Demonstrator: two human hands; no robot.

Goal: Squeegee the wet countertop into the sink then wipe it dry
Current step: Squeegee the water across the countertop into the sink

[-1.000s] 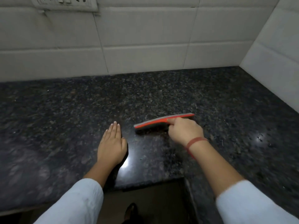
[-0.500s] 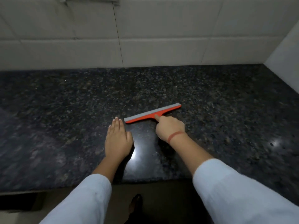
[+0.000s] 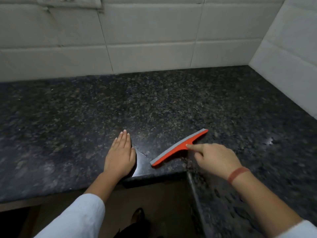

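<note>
An orange squeegee [image 3: 178,148] with a grey rubber blade lies slanted on the dark speckled granite countertop [image 3: 154,103], its blade edge down near the inner corner of the front edge. My right hand [image 3: 216,159] grips its handle, index finger stretched along the orange neck. My left hand [image 3: 121,154] rests flat on the counter, fingers together, just left of the blade's lower end. A thin wet streak glints between my left hand and the blade. No sink is in view.
White tiled walls [image 3: 145,40] rise behind and on the right [image 3: 288,48]. A socket plate [image 3: 68,1] sits at the top left. The counter is L-shaped, with a dark gap [image 3: 154,203] and floor below the front edge.
The squeegee has swung from nearly level to a steep slant and moved nearer the front edge and to the right. My left hand stays flat on the counter.
</note>
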